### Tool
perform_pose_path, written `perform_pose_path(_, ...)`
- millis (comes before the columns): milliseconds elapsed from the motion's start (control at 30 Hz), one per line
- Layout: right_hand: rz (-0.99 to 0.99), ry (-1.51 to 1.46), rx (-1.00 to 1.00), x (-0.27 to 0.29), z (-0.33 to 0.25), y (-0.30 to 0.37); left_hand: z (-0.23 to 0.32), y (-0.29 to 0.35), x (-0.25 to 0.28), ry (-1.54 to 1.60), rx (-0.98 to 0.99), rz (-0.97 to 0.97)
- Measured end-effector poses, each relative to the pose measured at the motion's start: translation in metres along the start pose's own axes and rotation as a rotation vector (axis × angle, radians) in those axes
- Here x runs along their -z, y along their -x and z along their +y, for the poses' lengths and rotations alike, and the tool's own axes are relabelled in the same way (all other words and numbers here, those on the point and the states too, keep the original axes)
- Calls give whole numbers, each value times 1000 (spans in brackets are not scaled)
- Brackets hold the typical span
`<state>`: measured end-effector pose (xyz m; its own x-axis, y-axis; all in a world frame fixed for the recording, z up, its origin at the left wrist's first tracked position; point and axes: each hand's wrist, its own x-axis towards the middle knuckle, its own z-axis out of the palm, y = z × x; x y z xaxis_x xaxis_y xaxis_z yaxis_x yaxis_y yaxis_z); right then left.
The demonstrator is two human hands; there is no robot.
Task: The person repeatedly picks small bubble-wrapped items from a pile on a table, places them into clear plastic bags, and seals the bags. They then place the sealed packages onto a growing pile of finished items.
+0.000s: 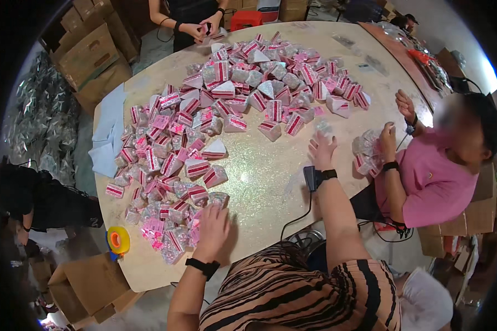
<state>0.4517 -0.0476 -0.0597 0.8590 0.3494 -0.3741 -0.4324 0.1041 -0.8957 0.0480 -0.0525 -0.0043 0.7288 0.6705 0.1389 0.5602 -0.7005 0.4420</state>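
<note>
No lettering, brand or number can be read for certain. Taking the worktop [259, 187] as the clock face, pink tags [153, 230] lie among the wedge-shaped packages [235, 123] at eight o'clock, their markings too small to make out. A little dark label [364, 65] lies flat between one and two o'clock, illegible. Beyond the rim at ten o'clock, the carton [88, 56] bears faint marks; at three o'clock, the pink shirt [439, 187] carries a tiny emblem, equally unreadable.
</note>
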Motion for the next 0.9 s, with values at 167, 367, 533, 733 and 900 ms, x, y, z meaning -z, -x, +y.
perform_pose_path(167,-272,690,523,-43,24,-6,6,-35,-6,-169,-40,-115)
perform_pose_path(367,-431,1147,848,-89,52,6,-23,-34,-28,-370,126,-141)
perform_pose_path(533,-583,1064,854,-85,63,33,-71,-8,-30,-512,183,-110)
perform_pose_path(733,-1007,881,956,-69,25,129,-65,-7,-30,560,569,71)
perform_pose_path(900,-1641,706,746,-43,1,186,-2,-38,1,2090,1120,234)
